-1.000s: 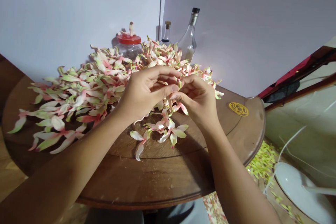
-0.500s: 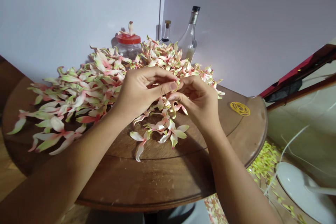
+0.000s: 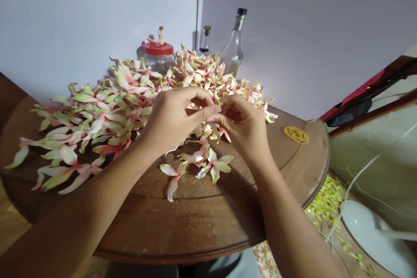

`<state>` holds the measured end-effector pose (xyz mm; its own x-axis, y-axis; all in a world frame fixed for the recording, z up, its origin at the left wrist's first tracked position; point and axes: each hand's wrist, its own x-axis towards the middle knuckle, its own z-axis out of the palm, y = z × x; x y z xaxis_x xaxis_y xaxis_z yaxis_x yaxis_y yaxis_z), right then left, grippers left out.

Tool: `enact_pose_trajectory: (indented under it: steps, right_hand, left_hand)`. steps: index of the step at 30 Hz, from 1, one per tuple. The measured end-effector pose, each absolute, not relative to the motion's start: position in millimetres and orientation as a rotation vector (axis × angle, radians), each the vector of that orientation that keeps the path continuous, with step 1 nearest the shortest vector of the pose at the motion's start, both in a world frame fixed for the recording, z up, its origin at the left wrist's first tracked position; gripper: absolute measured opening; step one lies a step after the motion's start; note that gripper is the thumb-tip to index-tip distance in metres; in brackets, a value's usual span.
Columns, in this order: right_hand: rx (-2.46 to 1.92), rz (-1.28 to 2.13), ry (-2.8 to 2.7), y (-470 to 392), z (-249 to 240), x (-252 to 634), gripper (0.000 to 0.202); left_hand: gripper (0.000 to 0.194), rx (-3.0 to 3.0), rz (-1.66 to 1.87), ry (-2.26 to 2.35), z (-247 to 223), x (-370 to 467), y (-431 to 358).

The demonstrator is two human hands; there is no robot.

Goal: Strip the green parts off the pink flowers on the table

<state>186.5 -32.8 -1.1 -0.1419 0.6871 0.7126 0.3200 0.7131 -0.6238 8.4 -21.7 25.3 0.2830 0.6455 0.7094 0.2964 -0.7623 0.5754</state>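
Note:
Over the round wooden table [image 3: 182, 221], my left hand [image 3: 179, 115] and my right hand [image 3: 243, 124] meet fingertip to fingertip. Both hands are closed in a pinch; whatever lies between the fingertips is too small or hidden to make out. Behind and left of them spreads a large heap of pink, white and green flowers [image 3: 107, 115]. A few loose flowers [image 3: 213, 165] lie on the wood below the hands, one of them [image 3: 174, 176] nearest the front.
A red-lidded jar [image 3: 158, 48] and two glass bottles [image 3: 233, 50] [image 3: 205, 43] stand at the back by the wall. Yellow rubber bands [image 3: 296, 135] lie at the right. Yellow-green petals [image 3: 327, 200] and a white round base [image 3: 374, 234] are on the floor.
The fingertips of both hands have come closer together, and the small yellow-green piece seen between them before is now hidden. The view has shifted slightly.

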Motion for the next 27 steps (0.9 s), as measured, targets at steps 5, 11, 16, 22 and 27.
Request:
enact_pose_trajectory:
  steps: [5,11,16,22,27]
  right_hand:
    - [-0.818,0.373,-1.770,-35,1,186,0.029]
    - [-0.810,0.398,-1.759,-36,1,185,0.028]
    - [-0.850,0.451,-1.735,-36,0,184,0.030]
    - [-0.946,0.571,-1.677,-39,2,182,0.029]
    - [-0.979,0.549,-1.681,-42,6,182,0.027]
  left_hand:
    - [0.016,2.085,1.417,0.803,22,6,-14]
    - [0.009,2.088,1.408,0.830,23,7,-17]
    - [0.010,2.254,1.450,0.940,27,8,-23]
    - [0.012,2.420,1.524,0.939,26,9,-24]
    - [0.008,2.321,1.634,1.046,25,8,-21]
